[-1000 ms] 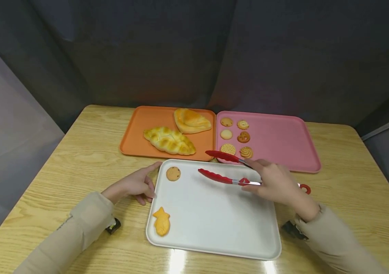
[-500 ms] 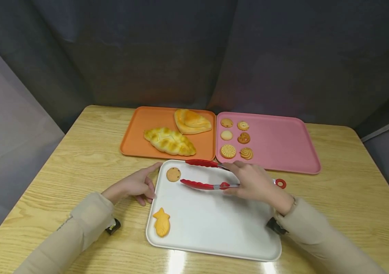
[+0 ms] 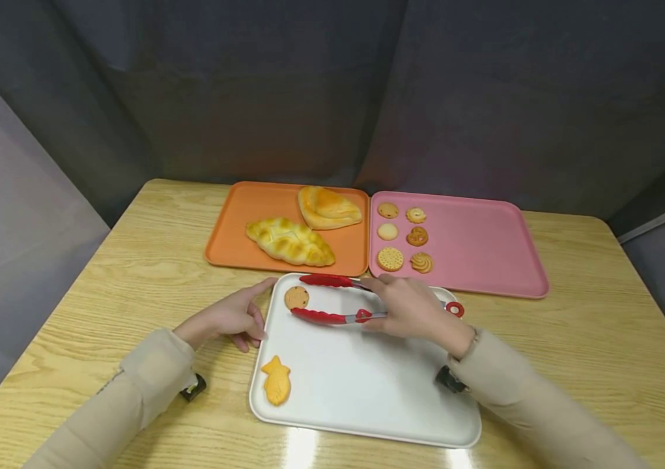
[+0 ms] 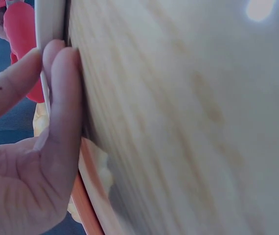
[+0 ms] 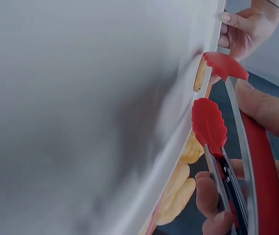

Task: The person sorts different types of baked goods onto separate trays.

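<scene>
My right hand [image 3: 411, 309] grips a pair of red-tipped tongs [image 3: 361, 316] over the far part of the white tray [image 3: 361, 384]. The tongs' jaws are spread, their red tips on either side of a round chip cookie [image 3: 296, 298] in the tray's far left corner. My left hand [image 3: 229, 318] is at the tray's left edge, one finger stretched to the corner; thumb and fingertips hold the rim in the left wrist view. A fish-shaped biscuit [image 3: 277, 381] lies in the near left corner of the tray.
Behind the white tray, an orange tray [image 3: 223, 251] bears a braided bread [image 3: 291, 242] and a folded bread [image 3: 327, 208]. Beside it, several cookies sit in two columns on the left of a pink tray [image 3: 479, 244]. A dark curtain [image 3: 273, 91] hangs behind the table.
My right hand has carried the tongs leftward from near the pink tray to the chip cookie, and their tips now flank it. The left hand has stayed put.
</scene>
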